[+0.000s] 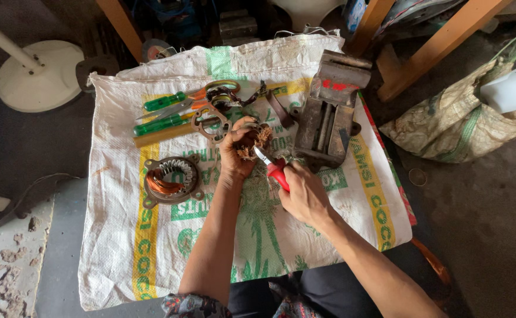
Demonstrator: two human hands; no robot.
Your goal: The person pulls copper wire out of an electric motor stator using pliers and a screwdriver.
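Note:
My left hand (238, 151) grips a small motor stator (258, 137) with frayed copper wire sticking out of it, held just above the white woven sack (328, 212). My right hand (304, 194) holds red-handled cutting pliers (273, 169) whose jaws touch the wire bundle at the stator. A second stator (171, 179) with copper windings lies on the sack to the left of my left hand.
Green-handled screwdrivers (162, 113), orange-handled scissors (205, 94) and a rusty metal frame (211, 122) lie at the sack's far side. A metal bench vise (330, 112) stands to the right. A white fan base (37, 73) is far left, a filled sack bag (458, 121) far right.

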